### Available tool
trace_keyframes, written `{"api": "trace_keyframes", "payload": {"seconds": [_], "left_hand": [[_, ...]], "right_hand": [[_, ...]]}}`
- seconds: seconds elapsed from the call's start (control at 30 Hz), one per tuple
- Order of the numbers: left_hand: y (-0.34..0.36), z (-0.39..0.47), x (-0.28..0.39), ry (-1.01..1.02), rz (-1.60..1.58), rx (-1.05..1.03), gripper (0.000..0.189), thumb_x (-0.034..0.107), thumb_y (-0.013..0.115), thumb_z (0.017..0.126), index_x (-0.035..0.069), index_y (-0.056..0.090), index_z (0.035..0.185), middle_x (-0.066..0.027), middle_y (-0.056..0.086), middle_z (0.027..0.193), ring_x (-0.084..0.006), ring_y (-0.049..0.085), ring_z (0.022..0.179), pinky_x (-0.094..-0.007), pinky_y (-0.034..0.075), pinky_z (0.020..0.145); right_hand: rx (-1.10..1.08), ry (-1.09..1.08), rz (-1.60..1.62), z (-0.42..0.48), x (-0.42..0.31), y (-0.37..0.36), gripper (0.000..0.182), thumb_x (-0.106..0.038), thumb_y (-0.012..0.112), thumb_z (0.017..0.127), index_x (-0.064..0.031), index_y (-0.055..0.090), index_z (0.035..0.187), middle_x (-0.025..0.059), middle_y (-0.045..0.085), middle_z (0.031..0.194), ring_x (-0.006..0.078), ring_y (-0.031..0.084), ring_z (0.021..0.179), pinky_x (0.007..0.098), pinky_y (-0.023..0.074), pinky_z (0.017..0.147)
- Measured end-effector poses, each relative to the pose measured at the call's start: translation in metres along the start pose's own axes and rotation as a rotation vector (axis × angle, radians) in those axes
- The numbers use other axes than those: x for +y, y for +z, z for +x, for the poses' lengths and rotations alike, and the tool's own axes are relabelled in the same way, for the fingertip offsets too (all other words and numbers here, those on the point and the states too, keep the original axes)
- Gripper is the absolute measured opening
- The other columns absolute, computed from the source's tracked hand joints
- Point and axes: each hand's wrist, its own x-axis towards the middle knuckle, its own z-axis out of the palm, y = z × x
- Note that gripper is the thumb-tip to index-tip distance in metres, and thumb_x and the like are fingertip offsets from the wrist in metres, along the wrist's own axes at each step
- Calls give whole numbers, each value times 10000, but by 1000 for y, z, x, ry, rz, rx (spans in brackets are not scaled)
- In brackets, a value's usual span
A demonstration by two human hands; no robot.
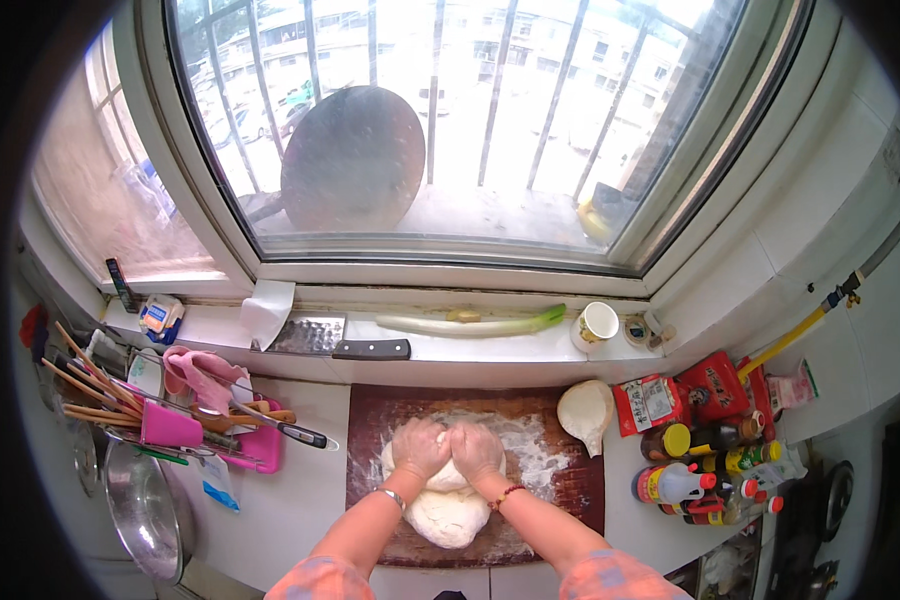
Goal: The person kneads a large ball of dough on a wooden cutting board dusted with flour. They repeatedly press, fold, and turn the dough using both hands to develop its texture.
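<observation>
A large lump of pale dough lies on the dark red-brown cutting board, folded with a crease across its middle. My left hand presses on its far part with fingers curled over it. Beside it, nearly touching, my right hand bears down on the same part with bent fingers. Both hands hide much of the dough's far half. Loose white flour is spread over the board around it. At the board's far right corner rests a scoop of flour.
On the sill are a cleaver, a leek and a paper cup. To the left stand a pink utensil rack and a steel basin. Red packets and several sauce bottles crowd the right.
</observation>
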Motion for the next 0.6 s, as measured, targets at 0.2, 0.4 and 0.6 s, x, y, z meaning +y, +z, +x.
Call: {"api": "trace_keyframes", "payload": {"seconds": [0.2, 0.4, 0.6], "left_hand": [[9, 19, -1, -130, 57, -195, 478, 456, 467, 916, 103, 748, 759, -98, 724, 901, -311, 672, 884, -459, 543, 750], [-51, 1, 18, -86, -76, -603, 477, 425, 389, 936, 128, 751, 1025, -156, 717, 1057, -353, 665, 1013, -489, 509, 887], [-46, -60, 17, -80, 104, -537, 418, 437, 521, 865, 97, 717, 1008, -135, 729, 1055, -323, 685, 1001, -435, 544, 843]], "right_hand": [[-106, 198, -29, 17, 0, -1, 446, -356, 335, 988, -112, 683, 853, 177, 699, 932, 391, 657, 867, 499, 509, 742], [-252, -25, 66, -18, 0, -49, 410, -378, 392, 996, -55, 642, 956, 202, 662, 1015, 397, 598, 1004, 503, 457, 868], [4, 9, -78, -68, -91, -74, 336, -361, 471, 964, -83, 659, 989, 172, 672, 968, 362, 617, 935, 484, 472, 857]]}}
